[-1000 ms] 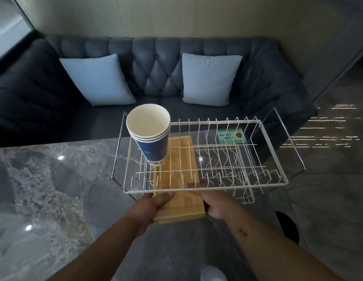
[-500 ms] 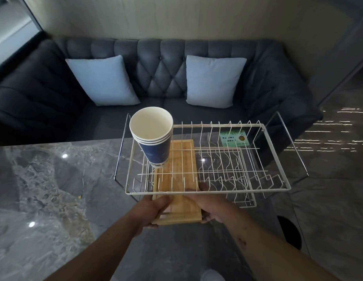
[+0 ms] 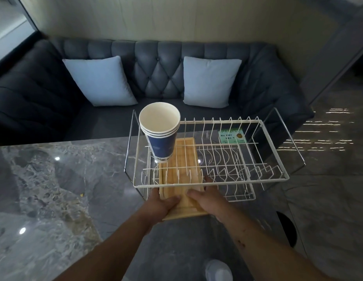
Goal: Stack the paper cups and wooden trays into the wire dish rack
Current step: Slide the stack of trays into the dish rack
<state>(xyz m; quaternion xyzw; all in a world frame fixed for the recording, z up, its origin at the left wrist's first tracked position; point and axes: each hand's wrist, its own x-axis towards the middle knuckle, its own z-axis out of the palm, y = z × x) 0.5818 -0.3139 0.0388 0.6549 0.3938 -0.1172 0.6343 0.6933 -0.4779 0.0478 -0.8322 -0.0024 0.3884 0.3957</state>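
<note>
Currently, nested paper cups (image 3: 160,132) stand upright at the wire dish rack's (image 3: 215,180) left end. Left hand (image 3: 163,204) and right hand (image 3: 207,201) both grasp the wooden tray (image 3: 181,175), partly inside the rack on the marble table (image 3: 44,189).

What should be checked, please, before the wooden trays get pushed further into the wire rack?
1. Both hands on the light wooden trays: ok, left hand and right hand hold the near end.
2. Trays inside the white wire dish rack: not ok, the near end still sticks out.
3. Stack of blue paper cups upright: ok, though tilted slightly.
4. Cups clear of the trays: cannot tell.
5. Rack resting fully on the grey marble table: cannot tell.
</note>
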